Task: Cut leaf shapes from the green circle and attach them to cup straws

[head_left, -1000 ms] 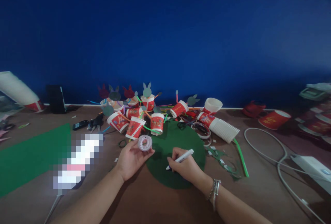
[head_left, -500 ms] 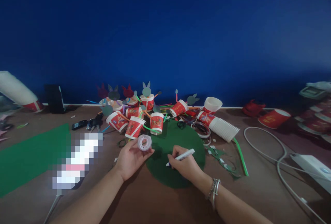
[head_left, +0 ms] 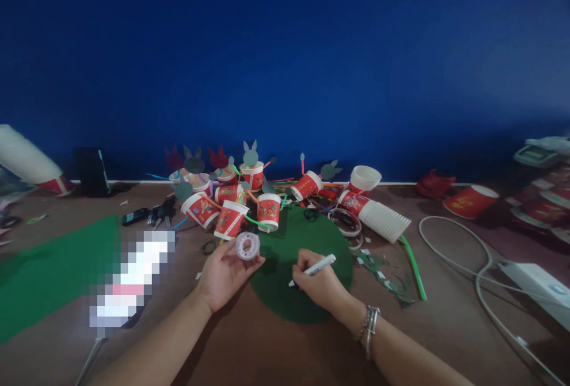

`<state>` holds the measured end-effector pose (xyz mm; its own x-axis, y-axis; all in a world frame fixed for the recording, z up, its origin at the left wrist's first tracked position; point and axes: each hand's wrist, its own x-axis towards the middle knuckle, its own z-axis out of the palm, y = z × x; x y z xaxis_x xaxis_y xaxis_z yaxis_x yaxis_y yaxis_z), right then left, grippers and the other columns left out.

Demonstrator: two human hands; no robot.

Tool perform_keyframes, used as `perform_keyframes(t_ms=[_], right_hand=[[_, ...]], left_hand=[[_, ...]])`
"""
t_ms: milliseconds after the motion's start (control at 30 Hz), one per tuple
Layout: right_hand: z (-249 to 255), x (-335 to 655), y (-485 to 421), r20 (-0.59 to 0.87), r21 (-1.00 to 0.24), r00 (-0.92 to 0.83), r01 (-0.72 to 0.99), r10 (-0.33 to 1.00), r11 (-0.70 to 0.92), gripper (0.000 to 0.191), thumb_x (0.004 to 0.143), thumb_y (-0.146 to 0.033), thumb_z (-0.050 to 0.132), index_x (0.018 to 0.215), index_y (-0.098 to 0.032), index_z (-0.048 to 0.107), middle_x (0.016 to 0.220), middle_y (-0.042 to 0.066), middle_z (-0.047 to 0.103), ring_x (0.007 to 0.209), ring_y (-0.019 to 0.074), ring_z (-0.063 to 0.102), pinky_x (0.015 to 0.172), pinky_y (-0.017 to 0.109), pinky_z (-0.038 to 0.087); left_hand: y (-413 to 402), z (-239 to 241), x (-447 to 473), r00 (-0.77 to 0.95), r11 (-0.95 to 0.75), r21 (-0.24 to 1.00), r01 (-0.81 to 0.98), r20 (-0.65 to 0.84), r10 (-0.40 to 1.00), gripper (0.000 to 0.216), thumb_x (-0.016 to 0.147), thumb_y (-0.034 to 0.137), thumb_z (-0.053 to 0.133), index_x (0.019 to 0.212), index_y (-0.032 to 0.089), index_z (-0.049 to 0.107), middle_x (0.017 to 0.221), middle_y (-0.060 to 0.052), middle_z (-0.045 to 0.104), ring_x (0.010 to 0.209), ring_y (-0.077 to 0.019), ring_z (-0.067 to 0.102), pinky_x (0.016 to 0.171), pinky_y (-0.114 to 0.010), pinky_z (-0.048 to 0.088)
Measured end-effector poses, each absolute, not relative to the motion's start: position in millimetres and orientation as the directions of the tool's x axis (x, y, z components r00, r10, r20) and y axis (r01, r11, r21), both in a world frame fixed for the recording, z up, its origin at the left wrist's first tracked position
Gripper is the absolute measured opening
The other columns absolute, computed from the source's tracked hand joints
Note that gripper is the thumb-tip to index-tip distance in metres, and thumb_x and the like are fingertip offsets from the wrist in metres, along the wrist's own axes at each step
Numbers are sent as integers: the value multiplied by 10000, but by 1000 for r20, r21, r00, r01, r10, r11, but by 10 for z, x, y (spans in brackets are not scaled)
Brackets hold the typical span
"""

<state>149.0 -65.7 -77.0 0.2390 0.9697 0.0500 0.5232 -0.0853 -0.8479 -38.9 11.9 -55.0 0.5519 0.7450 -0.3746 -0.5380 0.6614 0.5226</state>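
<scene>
My left hand [head_left: 225,276] is closed on a round, translucent ring that looks like a tape roll [head_left: 247,246], tilted so its hole faces up toward me. The thumb rests near the left edge of a dark green paper circle [head_left: 312,231]. Pinched in my right hand [head_left: 318,282] is a white marker [head_left: 321,265], its tip angled down at the middle of the circle. Whether the tip touches the paper I cannot tell. Just behind the ring lies a red paper cup [head_left: 231,220] with pipe-cleaner arms, beside another such cup [head_left: 269,211].
Several cup figures with rabbit-head cutouts [head_left: 250,157] crowd the back. To the right are a stack of paper cups [head_left: 383,218], green paper scraps [head_left: 385,279], a white cable [head_left: 478,279] and a white box [head_left: 537,291]. Left are green paper [head_left: 57,261], keys [head_left: 155,214] and a blurred-out object [head_left: 133,279].
The marker tip has shifted slightly right over the green circle. The ring in my left hand has tilted a little. Everything else stays in place, apart from a slight camera shift.
</scene>
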Motion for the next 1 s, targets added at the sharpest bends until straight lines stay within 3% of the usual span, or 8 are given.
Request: perform_keyframes(t_ms=[433,1000], right_hand=[[-788,1498,-668,-4,-871,200,481,980,-102,213,611,-132,463,490,-210,307,415,-69,370,413,71,320,406,190,187],[-787,1474,-691,-62,-877,172,461,983,-135,219,660,-174,512,506,-204,359,412,-63,429,391,67,360,377,174,219]], left_hand=[[114,-550,-391,532,660,526,-537,-396,748,228,830,239,473,824,91,646,784,-115,674,706,-209,627,889,-457,472],[108,-529,-382,520,654,526,-543,-401,754,213,823,224,486,838,84,646,799,-123,679,714,-213,630,892,-462,476]])
